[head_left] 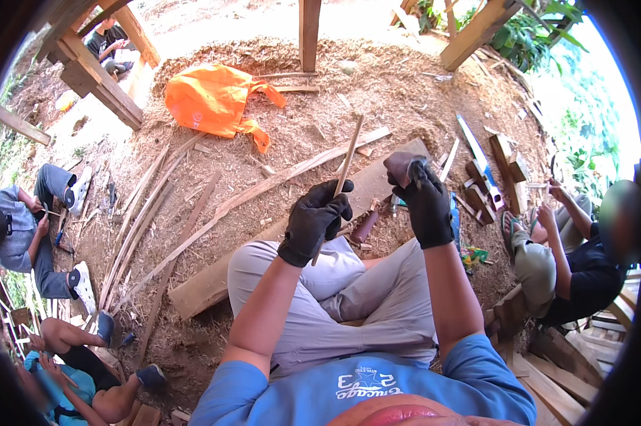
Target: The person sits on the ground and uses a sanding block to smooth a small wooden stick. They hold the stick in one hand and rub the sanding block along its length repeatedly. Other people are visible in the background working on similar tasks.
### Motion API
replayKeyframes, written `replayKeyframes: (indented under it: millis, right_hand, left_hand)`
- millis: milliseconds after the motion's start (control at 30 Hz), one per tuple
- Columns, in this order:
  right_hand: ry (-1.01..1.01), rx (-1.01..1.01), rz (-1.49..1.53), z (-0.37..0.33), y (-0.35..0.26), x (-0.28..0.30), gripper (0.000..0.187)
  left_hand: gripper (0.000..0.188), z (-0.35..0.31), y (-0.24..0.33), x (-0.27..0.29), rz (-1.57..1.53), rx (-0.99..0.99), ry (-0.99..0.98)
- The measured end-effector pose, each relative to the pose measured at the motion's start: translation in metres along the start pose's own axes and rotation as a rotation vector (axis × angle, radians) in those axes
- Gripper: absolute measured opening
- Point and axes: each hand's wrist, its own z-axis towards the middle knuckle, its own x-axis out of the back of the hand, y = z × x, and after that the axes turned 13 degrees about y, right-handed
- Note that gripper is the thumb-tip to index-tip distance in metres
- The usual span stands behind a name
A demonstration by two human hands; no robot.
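My left hand, in a black glove, is closed around a thin wooden stick. The stick slants upward out of the fist, and its short lower end shows beneath. To its right, my right hand, gloved in black too, pinches a brownish-grey folded piece that looks like sandpaper. The piece is apart from the stick. Both hands are raised in front of my crossed legs. Below and beyond them a long wooden plank lies on the ground, partly covered by my hands and legs.
An orange bag lies ahead on shavings. Long wooden strips stretch to the left. A handsaw and wood blocks lie at right. People sit nearby: one right, two left, one far back. Wooden posts stand ahead.
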Motion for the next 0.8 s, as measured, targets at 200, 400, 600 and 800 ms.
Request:
replayKeyframes:
  millis: [200, 400, 600, 800]
  right_hand:
    - [-0.015, 0.306, -0.077, -0.109, -0.036, 0.034, 0.028]
    - [-0.028, 0.51, -0.076, -0.186, -0.061, 0.032, 0.023]
    - [-0.027, 0.493, -0.029, -0.236, -0.076, 0.035, 0.033]
    - [-0.108, 0.543, -0.018, -0.259, -0.082, 0.046, 0.022]
  left_hand:
    - [0.027, -0.084, 0.02, -0.015, 0.256, -0.275, 0.073]
    - [0.033, -0.164, 0.032, -0.028, 0.485, -0.502, 0.095]
    - [0.036, -0.218, 0.026, -0.042, 0.373, -0.412, 0.058]
    - [0.036, -0.26, 0.032, -0.051, 0.296, -0.343, -0.038]
